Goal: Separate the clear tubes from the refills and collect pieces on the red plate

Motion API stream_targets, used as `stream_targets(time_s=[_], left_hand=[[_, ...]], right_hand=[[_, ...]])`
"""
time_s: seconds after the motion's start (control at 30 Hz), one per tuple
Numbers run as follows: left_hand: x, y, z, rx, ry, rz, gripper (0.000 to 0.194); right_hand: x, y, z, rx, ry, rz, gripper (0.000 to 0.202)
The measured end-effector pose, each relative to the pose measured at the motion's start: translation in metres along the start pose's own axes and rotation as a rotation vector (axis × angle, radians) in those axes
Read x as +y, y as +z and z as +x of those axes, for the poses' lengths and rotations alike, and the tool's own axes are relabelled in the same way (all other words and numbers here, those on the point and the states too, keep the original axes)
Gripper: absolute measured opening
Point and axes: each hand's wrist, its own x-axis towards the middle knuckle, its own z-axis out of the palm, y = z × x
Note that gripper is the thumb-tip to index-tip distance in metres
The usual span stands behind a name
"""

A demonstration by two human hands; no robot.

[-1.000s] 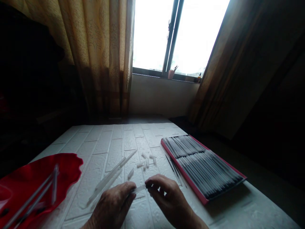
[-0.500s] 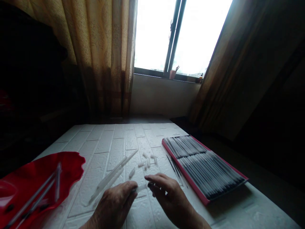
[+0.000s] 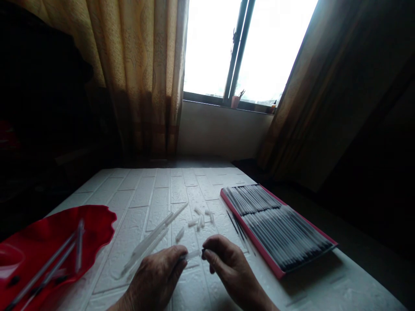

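My left hand (image 3: 158, 274) is closed around a thin translucent tube (image 3: 193, 254), whose clear end sticks out towards the right. At that end my right hand (image 3: 225, 259) pinches a small black piece (image 3: 203, 252) between thumb and forefinger. Whether the black piece is joined to the tube, I cannot tell. Just beyond my hands lie several short clear caps (image 3: 201, 222), with one more clear cap (image 3: 180, 234) nearer my left hand. Long clear tubes (image 3: 147, 247) rest on the table to the left of them.
At the left stands a red scalloped tray (image 3: 97, 224) holding several pens. A pink-edged box (image 3: 256, 249) full of dark-filled clear sticks lies at the right, with thin black rods (image 3: 238, 226) beside it. All rest on a white brick-patterned table (image 3: 129, 185).
The fingers of my right hand have curled in and closed on the small black piece. My left hand and the tube have hardly moved.
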Motion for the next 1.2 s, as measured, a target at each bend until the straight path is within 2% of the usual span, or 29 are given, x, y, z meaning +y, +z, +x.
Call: stream_targets(time_s=[0.13, 0.67, 0.8, 1.0, 1.2], left_hand=[[0.000, 0.001, -0.001, -0.006, -0.009, 0.001, 0.014], [0.002, -0.001, 0.001, -0.012, -0.011, -0.005, 0.013], [0.003, -0.002, 0.002, -0.012, -0.013, -0.012, 0.013], [0.003, -0.004, 0.005, -0.046, 0.024, -0.036, 0.018], [0.003, -0.006, 0.005, -0.044, 0.062, 0.008, 0.022]], right_hand=[[-0.005, 0.002, 0.000, -0.018, -0.015, 0.039, 0.027], [-0.002, -0.002, 0.000, -0.014, -0.079, -0.157, 0.008], [-0.003, -0.003, 0.000, -0.003, -0.158, -0.308, 0.005], [-0.006, -0.007, 0.002, -0.036, -0.405, -0.602, 0.012], [-0.004, -0.009, 0.002, -0.069, -0.388, -0.694, 0.011]])
